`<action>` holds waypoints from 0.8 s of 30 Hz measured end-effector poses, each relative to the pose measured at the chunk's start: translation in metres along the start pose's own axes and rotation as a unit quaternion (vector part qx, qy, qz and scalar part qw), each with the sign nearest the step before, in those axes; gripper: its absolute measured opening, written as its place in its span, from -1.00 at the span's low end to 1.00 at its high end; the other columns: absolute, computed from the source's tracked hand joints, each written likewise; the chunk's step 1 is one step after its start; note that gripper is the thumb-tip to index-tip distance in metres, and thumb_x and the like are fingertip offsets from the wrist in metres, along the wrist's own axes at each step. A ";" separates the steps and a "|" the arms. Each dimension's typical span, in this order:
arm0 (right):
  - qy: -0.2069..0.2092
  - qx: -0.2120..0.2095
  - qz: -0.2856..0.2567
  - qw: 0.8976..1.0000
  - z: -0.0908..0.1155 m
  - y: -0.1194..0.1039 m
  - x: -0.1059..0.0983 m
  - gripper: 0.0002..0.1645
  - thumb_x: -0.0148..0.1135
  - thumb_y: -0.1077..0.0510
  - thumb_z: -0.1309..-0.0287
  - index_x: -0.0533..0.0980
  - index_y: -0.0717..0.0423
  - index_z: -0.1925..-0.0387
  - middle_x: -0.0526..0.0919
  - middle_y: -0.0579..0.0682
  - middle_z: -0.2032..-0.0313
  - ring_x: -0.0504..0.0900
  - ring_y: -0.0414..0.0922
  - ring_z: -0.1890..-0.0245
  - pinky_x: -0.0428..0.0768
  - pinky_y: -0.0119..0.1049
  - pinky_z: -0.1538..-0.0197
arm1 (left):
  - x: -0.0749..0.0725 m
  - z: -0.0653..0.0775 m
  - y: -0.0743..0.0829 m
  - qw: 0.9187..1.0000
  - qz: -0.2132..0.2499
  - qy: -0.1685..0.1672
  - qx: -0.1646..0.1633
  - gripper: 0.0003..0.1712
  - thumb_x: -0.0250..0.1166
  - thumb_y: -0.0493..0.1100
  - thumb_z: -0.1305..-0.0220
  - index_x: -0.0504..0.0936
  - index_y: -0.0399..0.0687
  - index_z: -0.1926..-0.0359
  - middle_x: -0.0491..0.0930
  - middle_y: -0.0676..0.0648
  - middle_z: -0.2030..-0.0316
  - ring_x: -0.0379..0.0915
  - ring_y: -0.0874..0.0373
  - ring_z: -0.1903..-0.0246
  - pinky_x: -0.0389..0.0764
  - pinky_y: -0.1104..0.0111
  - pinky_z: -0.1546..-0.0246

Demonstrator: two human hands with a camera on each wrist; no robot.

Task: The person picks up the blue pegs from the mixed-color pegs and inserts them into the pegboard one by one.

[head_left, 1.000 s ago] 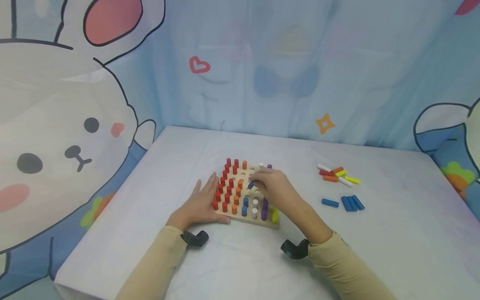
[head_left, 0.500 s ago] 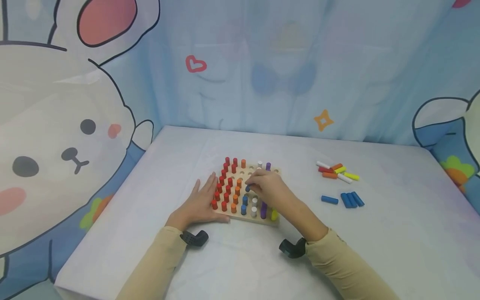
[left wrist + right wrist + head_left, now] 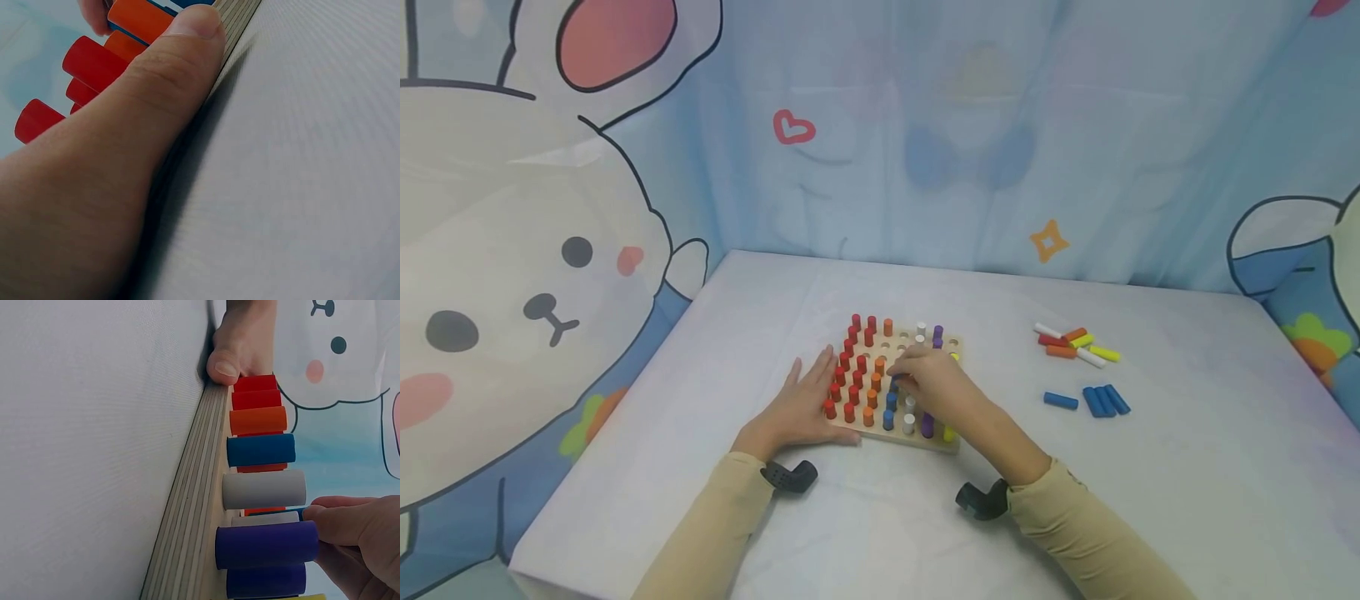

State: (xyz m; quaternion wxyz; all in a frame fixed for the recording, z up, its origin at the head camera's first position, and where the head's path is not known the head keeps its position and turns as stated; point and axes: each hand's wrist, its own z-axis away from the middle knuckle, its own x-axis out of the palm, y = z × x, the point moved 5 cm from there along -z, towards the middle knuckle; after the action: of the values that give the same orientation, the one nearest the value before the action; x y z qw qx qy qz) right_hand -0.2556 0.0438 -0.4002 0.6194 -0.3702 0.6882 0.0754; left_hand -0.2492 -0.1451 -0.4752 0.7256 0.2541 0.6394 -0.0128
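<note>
A wooden pegboard [image 3: 913,441] stands on the table, with upright pegs in rows of red, orange, blue, white, purple and yellow. My left hand [image 3: 797,410] rests against its left side, fingers straight and spread. In the left wrist view, the thumb [image 3: 175,69] lies along the board's front edge beside red pegs [image 3: 94,62]. Over the middle of the board, my right hand [image 3: 938,382] pinches a blue peg [image 3: 894,383] by its top, in line with the blue row. Purple pegs [image 3: 269,545] partly hide those fingers in the right wrist view.
To the right, a loose blue peg [image 3: 1061,401] lies beside several grouped blue pegs [image 3: 1105,402]. Behind them is a mixed pile of white, red, orange and yellow pegs [image 3: 1078,343]. A cartoon-printed curtain [image 3: 880,167] hangs behind the white table [image 3: 1187,467].
The right hand has lowered the blue peg and brought it slightly nearer, into line with the blue row; the peg now stands more upright. The left hand has stayed at the board's side.
</note>
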 end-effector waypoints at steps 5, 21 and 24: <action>0.001 0.003 0.003 1.000 0.000 0.000 0.002 -0.80 0.34 0.24 -0.08 0.68 0.12 0.20 0.71 -0.03 0.22 0.67 -0.10 0.14 0.67 -0.31 0.08 | 0.000 0.000 0.000 1.000 0.001 0.000 -0.001 0.49 0.24 0.62 0.24 -0.22 -0.10 -0.50 -0.29 -0.05 -0.52 -0.37 0.14 -0.51 -0.41 0.04 -0.48; -0.020 0.008 0.021 1.000 -0.001 0.000 0.006 -0.81 0.33 0.22 -0.10 0.69 0.11 0.20 0.71 -0.04 0.20 0.67 -0.11 0.13 0.66 -0.31 0.04 | 0.000 -0.001 0.000 1.000 -0.002 0.003 0.001 0.50 0.25 0.61 0.24 -0.21 -0.12 -0.50 -0.28 -0.06 -0.52 -0.36 0.13 -0.51 -0.39 0.03 -0.48; -0.025 0.013 0.028 0.999 -0.001 -0.001 0.007 -0.80 0.33 0.21 -0.11 0.69 0.10 0.19 0.70 -0.04 0.18 0.66 -0.10 0.10 0.65 -0.30 0.01 | 0.000 -0.001 -0.001 1.000 -0.005 0.002 0.001 0.50 0.24 0.62 0.24 -0.22 -0.12 -0.50 -0.28 -0.06 -0.52 -0.36 0.13 -0.51 -0.39 0.03 -0.48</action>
State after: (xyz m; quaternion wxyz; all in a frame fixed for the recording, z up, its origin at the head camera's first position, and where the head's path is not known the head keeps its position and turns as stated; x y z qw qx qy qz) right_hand -0.2557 0.0400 -0.4058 0.6392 -0.3407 0.6832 0.0926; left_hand -0.2503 -0.1452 -0.4756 0.7237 0.2515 0.6424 -0.0168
